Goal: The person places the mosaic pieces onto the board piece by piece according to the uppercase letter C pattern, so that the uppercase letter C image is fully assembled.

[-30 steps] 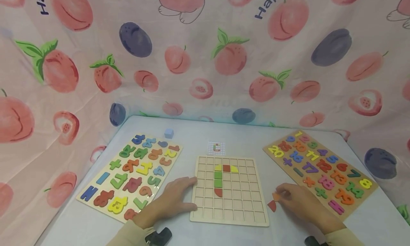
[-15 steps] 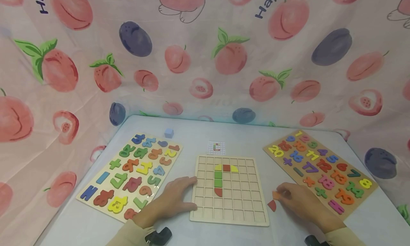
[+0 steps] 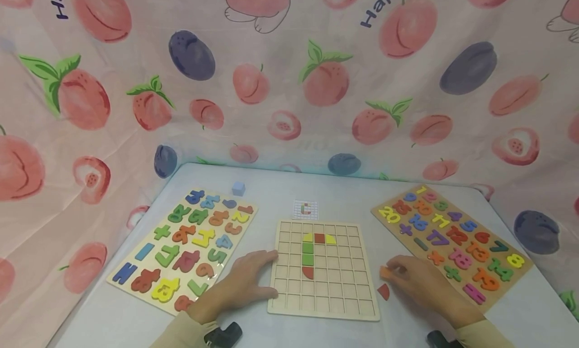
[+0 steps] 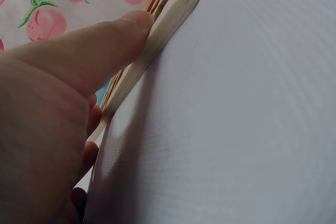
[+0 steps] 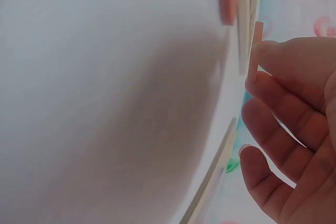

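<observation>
A wooden grid board (image 3: pixel 334 287) lies in the middle, with yellow, red and green flat pieces set in a C-like line in its squares. My left hand (image 3: pixel 244 280) rests at the board's left side, fingers and thumb extended; in the left wrist view the thumb (image 4: pixel 115 38) touches the board's edge. To the right of the board, my right hand (image 3: pixel 416 282) pinches a thin orange tile (image 3: pixel 384 272) between thumb and index finger. The right wrist view shows this orange tile (image 5: pixel 255 51) edge-on, above the table. Just below it lies a red quarter-round piece (image 3: pixel 384 291).
A small pattern card (image 3: pixel 305 209) sits behind the grid board. Number boards lie on both sides, the left number board (image 3: pixel 156 260) and the right number board (image 3: pixel 418 245). A pale blue cube (image 3: pixel 238 188) stands at the back left. Fruit-printed cloth (image 3: pixel 280 51) hangs behind the table.
My right hand has shifted slightly left and away from me with the orange tile, opening a gap to the red piece. The left hand keeps its place.
</observation>
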Demonstrator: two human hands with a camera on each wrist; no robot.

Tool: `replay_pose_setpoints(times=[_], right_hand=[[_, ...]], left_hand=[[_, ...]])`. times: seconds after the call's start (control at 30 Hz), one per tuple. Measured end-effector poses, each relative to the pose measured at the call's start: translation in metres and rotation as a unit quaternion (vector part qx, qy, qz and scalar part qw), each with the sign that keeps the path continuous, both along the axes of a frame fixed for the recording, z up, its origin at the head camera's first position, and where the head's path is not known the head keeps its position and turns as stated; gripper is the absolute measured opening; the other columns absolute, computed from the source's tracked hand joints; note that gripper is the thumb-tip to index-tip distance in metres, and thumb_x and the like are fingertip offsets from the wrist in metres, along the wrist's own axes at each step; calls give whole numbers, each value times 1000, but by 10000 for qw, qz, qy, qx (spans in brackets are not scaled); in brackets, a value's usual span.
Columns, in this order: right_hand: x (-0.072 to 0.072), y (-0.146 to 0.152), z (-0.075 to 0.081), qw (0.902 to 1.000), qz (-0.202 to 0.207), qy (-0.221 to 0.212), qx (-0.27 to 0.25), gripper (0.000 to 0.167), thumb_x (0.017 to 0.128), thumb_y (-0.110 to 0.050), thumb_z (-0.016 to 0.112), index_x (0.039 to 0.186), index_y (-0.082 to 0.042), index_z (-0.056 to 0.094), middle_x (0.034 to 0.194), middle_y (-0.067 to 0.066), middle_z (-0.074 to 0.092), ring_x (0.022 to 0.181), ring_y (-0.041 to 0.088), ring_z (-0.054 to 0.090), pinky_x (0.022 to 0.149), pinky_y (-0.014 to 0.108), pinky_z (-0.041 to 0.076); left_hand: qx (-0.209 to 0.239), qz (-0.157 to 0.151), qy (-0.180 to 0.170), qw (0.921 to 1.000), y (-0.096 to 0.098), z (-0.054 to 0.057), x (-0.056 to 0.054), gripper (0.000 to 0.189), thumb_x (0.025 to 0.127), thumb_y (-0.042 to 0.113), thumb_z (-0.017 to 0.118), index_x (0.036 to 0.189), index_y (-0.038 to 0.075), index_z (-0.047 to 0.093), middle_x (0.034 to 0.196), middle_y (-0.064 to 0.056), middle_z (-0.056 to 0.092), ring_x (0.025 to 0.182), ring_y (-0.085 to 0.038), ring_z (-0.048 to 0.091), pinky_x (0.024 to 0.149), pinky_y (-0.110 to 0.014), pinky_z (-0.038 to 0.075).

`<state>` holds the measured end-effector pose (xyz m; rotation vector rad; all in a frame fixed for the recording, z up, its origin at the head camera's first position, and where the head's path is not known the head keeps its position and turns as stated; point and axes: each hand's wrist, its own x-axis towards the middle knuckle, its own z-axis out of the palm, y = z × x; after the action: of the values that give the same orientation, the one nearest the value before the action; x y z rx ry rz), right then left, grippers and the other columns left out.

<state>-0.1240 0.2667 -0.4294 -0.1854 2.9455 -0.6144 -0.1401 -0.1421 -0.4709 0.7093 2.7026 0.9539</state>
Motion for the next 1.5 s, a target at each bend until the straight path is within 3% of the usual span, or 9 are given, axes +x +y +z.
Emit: replay_pose_setpoints(times=[0.47, 0.67, 0.77, 0.87, 1.0, 1.17, 1.33, 1.5], right_hand=[[-6, -19, 5, 9999, 42, -103, 14, 35, 95, -46, 65, 105, -13, 73, 98, -1, 70, 91, 19, 64, 77, 44, 54], [-7, -32, 6, 9995, 238, -216, -29, 37, 96, -46, 63, 110, -13, 72, 62, -12, 61, 90, 17, 63, 82, 48, 51], [-6, -39, 6, 9992, 354, -175, -110, 33, 97, -43, 64, 111, -14, 71, 54, -13, 56, 71, 12, 62, 81, 45, 50], [-7, -46, 7, 9986, 354, -264, -297, 29, 96, -41, 65, 109, -16, 71, 58, -10, 57, 53, 10, 55, 70, 36, 49], [-8, -52, 7, 9983, 421, -198, -360, 27, 93, -41, 70, 105, -17, 73, 77, -8, 63, 61, 10, 55, 62, 31, 47], [-9, -60, 6, 9979, 622, 133, -117, 22, 91, -37, 73, 101, -18, 74, 87, -10, 65, 78, 9, 54, 74, 36, 50], [-12, -68, 6, 9956, 865, 341, -132, 18, 90, -33, 74, 98, -17, 74, 87, -11, 66, 78, 9, 55, 75, 37, 51], [-15, -77, 6, 9947, 956, 283, -244, 18, 89, -33, 76, 98, -18, 75, 89, -11, 68, 80, 9, 57, 77, 37, 51]], left_hand=[[-76, 36, -34, 10000, 1, 0, 0, 79, 82, 45, 79, 147, 11, 48, 149, -10, 48, 140, -36, 37, 113, -61, 25], [-24, -5, 31, 10000, 0, -1, 0, 79, 82, 44, 79, 146, 10, 48, 149, -10, 48, 139, -36, 38, 112, -62, 26], [9, -26, 70, 10000, 0, -1, 0, 79, 82, 44, 79, 146, 11, 49, 148, -11, 49, 139, -36, 38, 112, -62, 26], [62, -37, 113, 9999, 0, -1, 0, 79, 81, 44, 80, 146, 9, 49, 148, -12, 49, 139, -37, 39, 112, -62, 26], [80, -22, 104, 9999, 0, 0, 1, 80, 81, 43, 80, 146, 9, 49, 148, -13, 49, 139, -38, 39, 112, -63, 25], [20, -1, 49, 10000, 0, 1, 1, 79, 82, 43, 79, 146, 10, 48, 148, -11, 49, 139, -37, 38, 113, -62, 25], [72, -3, 69, 9999, 1, 2, 1, 80, 81, 43, 80, 146, 9, 49, 148, -13, 49, 139, -38, 38, 112, -62, 25], [76, -3, 88, 9999, 1, 1, 1, 80, 81, 44, 80, 146, 9, 49, 148, -13, 49, 139, -38, 38, 113, -62, 24]])
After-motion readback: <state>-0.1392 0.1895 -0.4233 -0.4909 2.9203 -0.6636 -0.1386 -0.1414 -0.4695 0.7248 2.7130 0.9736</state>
